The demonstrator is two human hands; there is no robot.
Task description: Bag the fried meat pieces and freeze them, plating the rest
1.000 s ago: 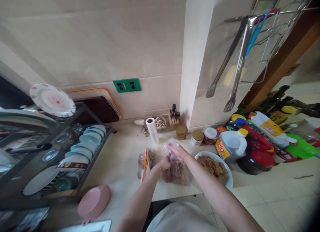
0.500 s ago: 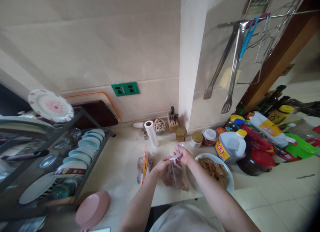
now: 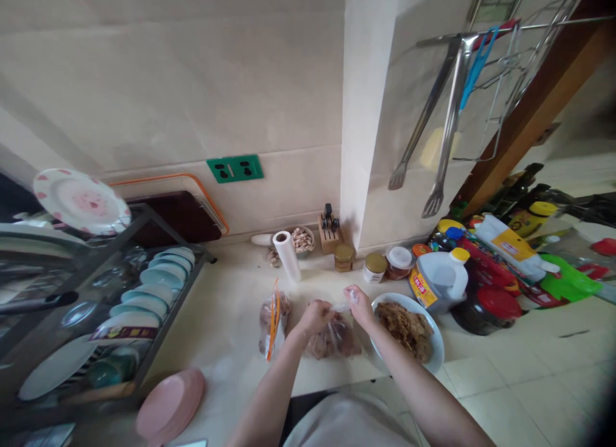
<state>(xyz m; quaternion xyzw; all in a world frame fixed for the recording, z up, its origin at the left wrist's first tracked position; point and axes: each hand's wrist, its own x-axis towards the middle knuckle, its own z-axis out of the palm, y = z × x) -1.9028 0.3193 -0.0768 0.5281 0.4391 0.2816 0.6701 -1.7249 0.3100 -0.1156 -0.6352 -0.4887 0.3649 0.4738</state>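
Note:
A clear plastic bag (image 3: 333, 340) filled with brownish-pink pieces, perhaps meat, rests on the counter in front of me. Its gathered neck is stretched sideways between my two hands. My left hand (image 3: 317, 315) is closed around the neck near the filled part. At the other end, my right hand (image 3: 359, 302) pinches the twisted plastic. Left of it lies a zip bag (image 3: 275, 322) with an orange strip and similar contents. Under my right forearm stands a large pale bowl (image 3: 437, 344) of brown shredded food (image 3: 404, 331).
A roll of plastic bags (image 3: 287, 256) stands behind, near a bowl of mushroom-like pieces (image 3: 303, 240) and a knife block (image 3: 330, 232). Jars (image 3: 374, 267) and a jug (image 3: 437, 277) line the right. The dish rack (image 3: 168, 331) and pink plates (image 3: 171, 405) are left.
My hands have drawn apart, pulling the bag's neck out level between them. The bag's filled part sits lower and wider. The whole view has shifted slightly.

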